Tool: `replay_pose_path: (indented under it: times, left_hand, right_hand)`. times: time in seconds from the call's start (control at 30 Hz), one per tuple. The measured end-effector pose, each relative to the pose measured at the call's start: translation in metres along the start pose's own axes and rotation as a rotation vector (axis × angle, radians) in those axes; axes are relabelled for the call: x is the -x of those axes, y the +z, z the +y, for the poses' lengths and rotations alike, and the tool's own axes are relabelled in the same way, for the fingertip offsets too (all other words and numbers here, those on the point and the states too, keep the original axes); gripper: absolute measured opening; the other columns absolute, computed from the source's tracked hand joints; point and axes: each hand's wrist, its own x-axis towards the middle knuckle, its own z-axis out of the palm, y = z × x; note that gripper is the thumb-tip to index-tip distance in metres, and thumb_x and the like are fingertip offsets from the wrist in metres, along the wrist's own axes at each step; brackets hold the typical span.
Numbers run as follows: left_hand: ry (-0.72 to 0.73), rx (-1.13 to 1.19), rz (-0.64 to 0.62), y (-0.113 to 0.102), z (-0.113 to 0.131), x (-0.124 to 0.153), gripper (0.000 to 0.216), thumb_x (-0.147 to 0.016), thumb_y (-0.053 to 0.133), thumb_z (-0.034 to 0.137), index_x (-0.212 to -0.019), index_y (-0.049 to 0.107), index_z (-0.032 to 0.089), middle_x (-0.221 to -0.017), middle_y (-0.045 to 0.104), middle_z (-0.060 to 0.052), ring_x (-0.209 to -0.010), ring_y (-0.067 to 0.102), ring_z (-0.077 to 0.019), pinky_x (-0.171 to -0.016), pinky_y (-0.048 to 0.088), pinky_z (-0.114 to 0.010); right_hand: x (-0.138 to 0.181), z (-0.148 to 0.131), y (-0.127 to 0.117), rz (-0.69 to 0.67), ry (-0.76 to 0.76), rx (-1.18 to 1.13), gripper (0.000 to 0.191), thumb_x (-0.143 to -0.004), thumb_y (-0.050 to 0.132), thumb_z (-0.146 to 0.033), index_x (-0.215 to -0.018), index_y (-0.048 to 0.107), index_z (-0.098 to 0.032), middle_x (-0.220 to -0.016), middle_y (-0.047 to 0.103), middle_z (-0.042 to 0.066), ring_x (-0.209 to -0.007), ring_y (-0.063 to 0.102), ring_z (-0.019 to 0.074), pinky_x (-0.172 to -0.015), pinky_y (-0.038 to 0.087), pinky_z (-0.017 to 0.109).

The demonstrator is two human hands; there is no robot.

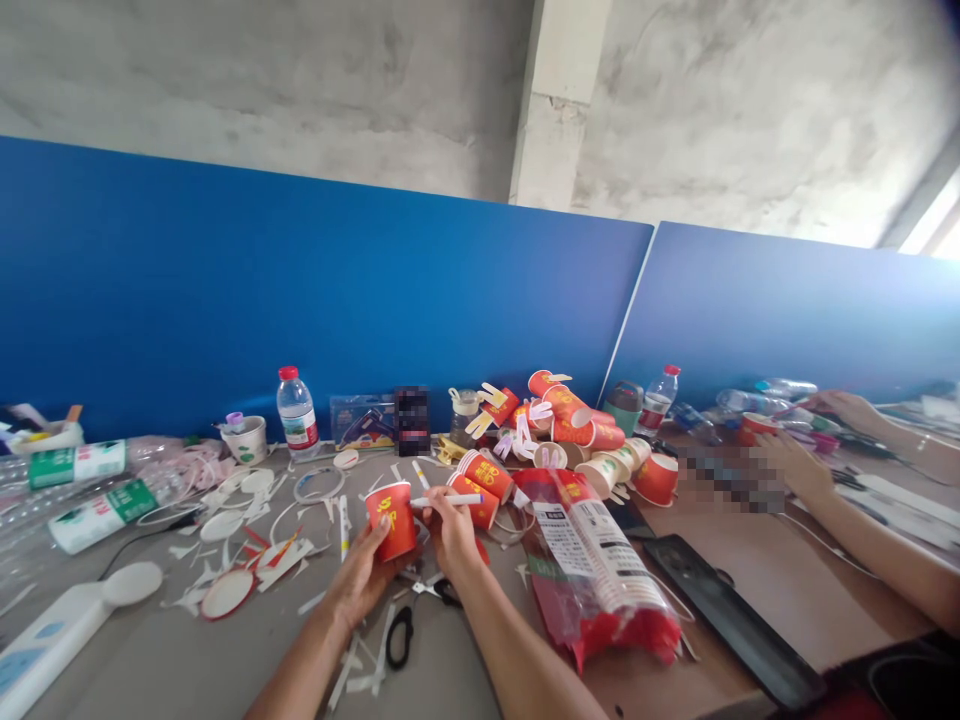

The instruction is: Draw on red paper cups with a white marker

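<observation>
My left hand (369, 560) is wrapped round a red paper cup (395, 530) with yellow lettering, tilted slightly above the table. In my right hand (451, 530) is a white marker (450, 500) with a blue end pointing right. Its other end is close to the cup's right side; I cannot tell whether they touch. Below my hands lies a pair of black-handled scissors (401, 638), partly hidden by my right forearm. Stacked red paper cups (481, 485) rest just behind my right hand.
Right of my arm lies a red plastic pack of paper cups (592, 560). Behind it is a heap of cups with paper cutouts (574, 415). Paper scraps (281, 565) litter the left side, near a water bottle (298, 415). Another person's hand (795, 465) is at the right.
</observation>
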Motion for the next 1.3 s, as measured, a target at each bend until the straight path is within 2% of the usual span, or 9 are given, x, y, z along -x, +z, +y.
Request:
replay_pose_path:
  times: [0.17, 0.43, 0.53, 0.7, 0.8, 0.93, 1.03, 1.13, 1.3]
  left_hand:
    - [0.011, 0.012, 0.006, -0.0004, 0.0, -0.0012, 0.035, -0.097, 0.077, 0.005, -0.131, 0.077, 0.014, -0.099, 0.091, -0.012, -0.082, 0.089, -0.0265, -0.085, 0.078, -0.04]
    - [-0.007, 0.051, 0.023, -0.003, 0.0058, -0.0052, 0.043, -0.1, 0.073, 0.013, -0.144, 0.074, 0.011, -0.099, 0.091, -0.013, -0.085, 0.089, -0.0303, -0.097, 0.078, -0.051]
    - [-0.01, 0.044, 0.018, -0.001, 0.0056, -0.0032, 0.039, -0.104, 0.07, 0.014, -0.142, 0.074, 0.01, -0.098, 0.091, -0.014, -0.083, 0.089, -0.0297, -0.094, 0.078, -0.049]
    - [0.001, 0.005, 0.017, 0.0025, 0.0042, 0.0012, 0.038, -0.105, 0.07, 0.011, -0.142, 0.075, 0.018, -0.099, 0.093, -0.01, -0.087, 0.091, -0.029, -0.093, 0.078, -0.044]
    - [0.005, 0.014, 0.016, 0.0033, 0.0046, 0.0022, 0.04, -0.102, 0.073, 0.009, -0.141, 0.075, 0.014, -0.097, 0.092, -0.011, -0.083, 0.09, -0.0284, -0.09, 0.078, -0.044]
    - [-0.02, 0.031, 0.014, 0.004, 0.0058, 0.0024, 0.034, -0.107, 0.068, 0.013, -0.14, 0.074, 0.011, -0.098, 0.091, -0.013, -0.079, 0.089, -0.0268, -0.084, 0.078, -0.042]
    - [-0.019, 0.024, 0.02, 0.0051, 0.0044, 0.0027, 0.028, -0.11, 0.065, 0.015, -0.136, 0.075, 0.011, -0.095, 0.09, -0.012, -0.077, 0.088, -0.0254, -0.079, 0.078, -0.039]
    - [0.012, 0.002, 0.015, 0.0057, 0.002, 0.0033, 0.02, -0.107, 0.072, 0.014, -0.126, 0.078, 0.013, -0.096, 0.091, -0.012, -0.078, 0.088, -0.0248, -0.077, 0.077, -0.036]
    - [0.022, -0.008, 0.014, 0.0023, 0.0027, 0.0015, 0.012, -0.107, 0.072, 0.01, -0.116, 0.08, 0.014, -0.097, 0.091, -0.012, -0.081, 0.088, -0.0247, -0.086, 0.078, -0.038]
  right_hand:
    - [0.0002, 0.0006, -0.0007, -0.015, 0.008, 0.014, 0.039, -0.059, 0.106, -0.043, -0.068, 0.072, -0.025, -0.059, 0.065, -0.004, -0.056, 0.052, 0.0141, -0.057, 0.049, 0.028]
    - [-0.0031, -0.0018, -0.0013, 0.001, -0.001, 0.017, 0.04, -0.06, 0.106, -0.038, -0.066, 0.068, -0.027, -0.059, 0.064, -0.005, -0.055, 0.05, 0.0136, -0.057, 0.049, 0.028]
    - [-0.002, -0.0009, -0.0001, 0.01, 0.0, 0.02, 0.037, -0.059, 0.105, -0.04, -0.066, 0.071, -0.027, -0.054, 0.062, -0.005, -0.053, 0.049, 0.0133, -0.057, 0.051, 0.029]
    - [0.0002, 0.0008, 0.0017, 0.02, -0.001, 0.02, 0.04, -0.058, 0.106, -0.043, -0.068, 0.071, -0.027, -0.053, 0.06, -0.006, -0.052, 0.051, 0.0136, -0.058, 0.053, 0.03]
    - [0.0002, -0.0005, 0.0022, 0.024, -0.004, 0.01, 0.043, -0.058, 0.107, -0.047, -0.069, 0.07, -0.027, -0.053, 0.06, -0.007, -0.052, 0.051, 0.0136, -0.06, 0.055, 0.031]
    - [-0.0002, -0.0036, 0.0028, 0.027, -0.007, -0.004, 0.043, -0.056, 0.106, -0.047, -0.068, 0.071, -0.026, -0.054, 0.061, -0.007, -0.053, 0.051, 0.0127, -0.06, 0.053, 0.029]
    - [0.0007, -0.0047, 0.0034, 0.019, -0.004, 0.004, 0.04, -0.055, 0.104, -0.045, -0.067, 0.071, -0.025, -0.055, 0.062, -0.007, -0.052, 0.051, 0.0117, -0.06, 0.051, 0.027]
    - [0.0023, -0.0044, 0.0039, 0.005, 0.0, 0.019, 0.038, -0.056, 0.103, -0.043, -0.066, 0.071, -0.025, -0.056, 0.064, -0.006, -0.052, 0.052, 0.0117, -0.06, 0.052, 0.027]
    - [0.0039, -0.0034, 0.0052, -0.013, 0.004, 0.036, 0.04, -0.058, 0.105, -0.044, -0.064, 0.07, -0.027, -0.054, 0.062, -0.005, -0.052, 0.05, 0.0133, -0.058, 0.055, 0.03]
